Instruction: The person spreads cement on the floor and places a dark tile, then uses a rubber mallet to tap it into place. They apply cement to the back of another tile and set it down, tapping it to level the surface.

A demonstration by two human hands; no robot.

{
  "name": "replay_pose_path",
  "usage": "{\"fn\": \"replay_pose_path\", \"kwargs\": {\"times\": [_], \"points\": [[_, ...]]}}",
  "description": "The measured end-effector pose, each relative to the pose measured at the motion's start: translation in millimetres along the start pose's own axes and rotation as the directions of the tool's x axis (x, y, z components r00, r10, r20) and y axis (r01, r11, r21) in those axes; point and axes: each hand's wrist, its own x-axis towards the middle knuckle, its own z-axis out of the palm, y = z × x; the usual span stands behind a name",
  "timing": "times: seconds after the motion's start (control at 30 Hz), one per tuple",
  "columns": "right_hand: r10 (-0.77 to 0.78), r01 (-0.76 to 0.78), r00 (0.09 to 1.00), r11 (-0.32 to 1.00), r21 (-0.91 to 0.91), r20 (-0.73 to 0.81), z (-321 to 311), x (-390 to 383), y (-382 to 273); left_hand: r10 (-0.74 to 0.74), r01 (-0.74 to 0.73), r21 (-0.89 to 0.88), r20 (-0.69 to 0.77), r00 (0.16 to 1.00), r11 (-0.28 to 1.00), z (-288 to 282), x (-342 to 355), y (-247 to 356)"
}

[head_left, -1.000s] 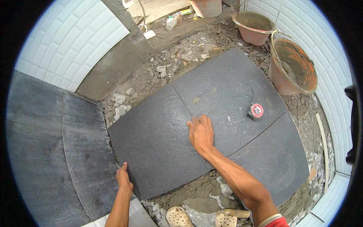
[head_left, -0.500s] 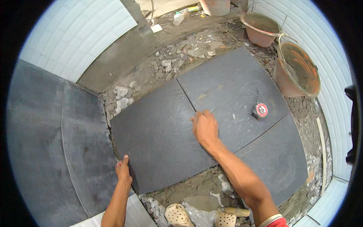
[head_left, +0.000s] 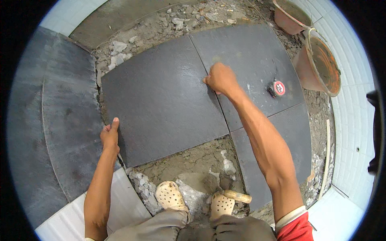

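My trousers [head_left: 157,227] now show. My half-curled left hand [head_left: 109,137] is at the edge of the dark tile [head_left: 165,104], centre-left, hold unclear; my right hand [head_left: 221,78] is fisted, contents hidden. Upper right: two buckets [head_left: 306,72], grey mortar [head_left: 321,60] inside.

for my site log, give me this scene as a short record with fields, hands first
left hand: at the left edge of the large dark tile
right hand: curled, at the joint between that tile and the upper right tile
lower right tile: partly behind the right forearm
tape measure: lying on the upper right tile
buckets: two, near the white wall
footwear: pale perforated clogs
hand grip: cannot be told
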Motion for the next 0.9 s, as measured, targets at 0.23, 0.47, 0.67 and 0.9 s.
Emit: {"fn": "replay_pose_path", "kwargs": {"times": [0.23, 0.47, 0.67, 0.9], "points": [[0.137, -0.142, 0.956, 0.990, 0.001, 0.260, -17, 7, -7, 0.092, -0.081, 0.224, -0.037, 0.995, 0.971, 3, -13, 6], [0.047, -0.036, 0.996, 0.988, -0.153, 0.070, -8, -9, -8, 0.756, -0.621, 0.699, 0.176, 0.630, 0.355, 30, -87, 38], [-0.398, 0.304, 0.883, 0.888, -0.344, -0.247, 34, -53, -52, 0.692, -0.794, 0.586, 0.507, 0.514, 0.160, 77, -132, 25], [-0.463, 0.442, 0.840, 0.886, -0.140, -0.282, 98, -93, -82, 0.710, -0.788, 0.608, 0.513, 0.482, 0.095, 80, -125, 17]]}}
